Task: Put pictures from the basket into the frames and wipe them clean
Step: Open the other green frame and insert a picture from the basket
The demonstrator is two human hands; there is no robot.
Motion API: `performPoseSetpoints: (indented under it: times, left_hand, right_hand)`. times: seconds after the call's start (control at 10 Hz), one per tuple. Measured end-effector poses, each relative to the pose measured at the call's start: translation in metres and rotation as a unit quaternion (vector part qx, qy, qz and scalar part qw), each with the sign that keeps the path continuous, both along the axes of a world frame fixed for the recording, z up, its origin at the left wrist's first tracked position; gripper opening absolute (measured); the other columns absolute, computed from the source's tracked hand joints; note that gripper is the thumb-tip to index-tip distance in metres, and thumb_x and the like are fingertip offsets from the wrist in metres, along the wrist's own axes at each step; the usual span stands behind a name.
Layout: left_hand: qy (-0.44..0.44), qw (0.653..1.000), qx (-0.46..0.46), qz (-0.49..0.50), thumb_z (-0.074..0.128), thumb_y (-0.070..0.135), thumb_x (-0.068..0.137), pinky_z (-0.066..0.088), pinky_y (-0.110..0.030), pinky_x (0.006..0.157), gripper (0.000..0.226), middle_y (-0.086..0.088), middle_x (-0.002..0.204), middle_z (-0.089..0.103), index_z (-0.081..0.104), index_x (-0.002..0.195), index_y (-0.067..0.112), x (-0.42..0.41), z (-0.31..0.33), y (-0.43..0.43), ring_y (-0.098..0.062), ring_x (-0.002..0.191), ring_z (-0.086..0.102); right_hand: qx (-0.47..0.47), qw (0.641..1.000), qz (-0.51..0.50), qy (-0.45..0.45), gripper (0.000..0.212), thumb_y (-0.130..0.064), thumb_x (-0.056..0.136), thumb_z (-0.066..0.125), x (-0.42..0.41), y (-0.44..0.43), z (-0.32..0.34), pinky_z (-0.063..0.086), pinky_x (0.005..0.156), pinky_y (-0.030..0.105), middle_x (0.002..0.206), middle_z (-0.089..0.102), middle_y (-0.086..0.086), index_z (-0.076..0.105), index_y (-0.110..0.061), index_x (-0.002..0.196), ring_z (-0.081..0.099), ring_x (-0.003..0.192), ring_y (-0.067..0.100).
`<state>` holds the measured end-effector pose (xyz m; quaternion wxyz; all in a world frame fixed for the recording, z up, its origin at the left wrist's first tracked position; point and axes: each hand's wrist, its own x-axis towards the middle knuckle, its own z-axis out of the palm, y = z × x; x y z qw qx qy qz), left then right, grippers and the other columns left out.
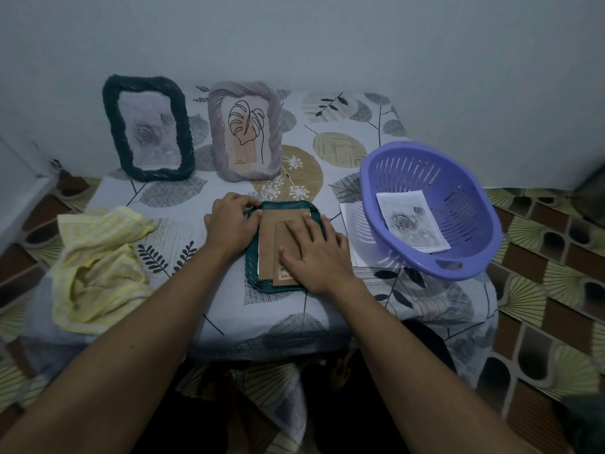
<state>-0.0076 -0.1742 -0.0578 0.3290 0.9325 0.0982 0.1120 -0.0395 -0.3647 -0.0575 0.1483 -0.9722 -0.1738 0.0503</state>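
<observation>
forearms, head view: two, bare, reaching from the bottom edge up and inward over the near edge of the worktop (294, 326).
left grip (230, 224): knuckles up, fingers curled over the upper left corner of the teal frame (252, 273), holding its rim there.
right grip (316, 253): spread wide and flat, holding nothing, straight fingers pressing down on the backing board (271, 224).
teal frame: face down at the middle of the worktop, between the two grips, ribbed rim showing along the top and lower left.
backing board: brown card set in the frame's back, with a narrower card stand flap (284, 235) on it and an orange label at the flap's near end; thin white paper edge showing along the board's left side.
basket (425, 165): purple, slotted, right of the teal frame, tilted with its opening toward the camera, sitting partly on a white sheet (347, 231).
rose picture (412, 221): lying inside the basket, print side up.
dark frame (113, 126): upright at the far left by the wall, a pale rose print inside.
lilac frame (214, 126): upright just right of the dark one, not touching it, holding a line drawing of a leaf.
yellow cloth (98, 257): crumpled on the worktop's left side, apart from the left grip.
floor (540, 290): patterned tiles around the worktop.
</observation>
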Motion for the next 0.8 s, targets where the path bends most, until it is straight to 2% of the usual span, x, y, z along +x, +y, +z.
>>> performPoseSetpoints:
  times: [0.3,0.5,0.6,0.7,0.8]
  left_hand:
    - [-0.003,1.0,-0.004,-0.011,0.062,0.03,0.095,0.032,-0.045,0.098,0.013,0.0,0.12,0.061,0.072,0.104,0.029,0.001,-0.002,0.002,-0.025,0.119,0.048]
    - [-0.022,0.999,-0.027,-0.013,0.067,0.032,0.092,0.045,-0.05,0.096,0.015,0.001,0.11,0.068,0.077,0.102,0.029,0.003,-0.008,0.007,-0.026,0.107,0.058]
    - [-0.017,0.998,-0.061,-0.001,0.071,0.033,0.088,0.049,-0.047,0.094,0.016,0.002,0.106,0.072,0.079,0.102,0.029,0.004,-0.006,0.008,-0.022,0.1,0.064]
    - [0.009,0.992,-0.12,0.03,0.077,0.034,0.083,0.052,-0.043,0.095,0.012,0.006,0.095,0.077,0.08,0.094,0.031,0.009,-0.003,0.007,-0.017,0.095,0.068]
    - [0.045,0.982,-0.169,0.065,0.082,0.038,0.076,0.05,-0.042,0.099,0.006,0.011,0.087,0.076,0.076,0.075,0.038,0.014,-0.001,0.006,-0.015,0.094,0.069]
  right_hand:
    - [0.002,1.0,0.0,0.002,0.061,-0.061,0.098,0.029,-0.001,0.0,0.0,0.008,0.118,0.047,0.167,0.007,-0.003,0.017,-0.04,0.154,-0.004,0.153,0.024]
    - [0.0,1.0,-0.002,0.0,0.061,-0.061,0.098,0.029,0.0,0.0,-0.001,0.009,0.117,0.047,0.167,0.008,-0.004,0.017,-0.04,0.154,-0.003,0.153,0.024]
    - [0.001,1.0,-0.002,-0.001,0.061,-0.061,0.098,0.029,0.0,0.001,-0.001,0.009,0.117,0.047,0.167,0.008,-0.004,0.017,-0.04,0.154,-0.003,0.153,0.024]
    - [-0.001,1.0,-0.001,0.002,0.062,-0.062,0.098,0.028,0.0,0.001,0.0,0.008,0.118,0.047,0.167,0.006,-0.004,0.017,-0.04,0.154,-0.004,0.153,0.024]
    - [-0.002,1.0,-0.001,0.003,0.062,-0.062,0.098,0.028,-0.001,0.001,0.001,0.008,0.118,0.048,0.167,0.006,-0.003,0.016,-0.039,0.154,-0.004,0.153,0.024]
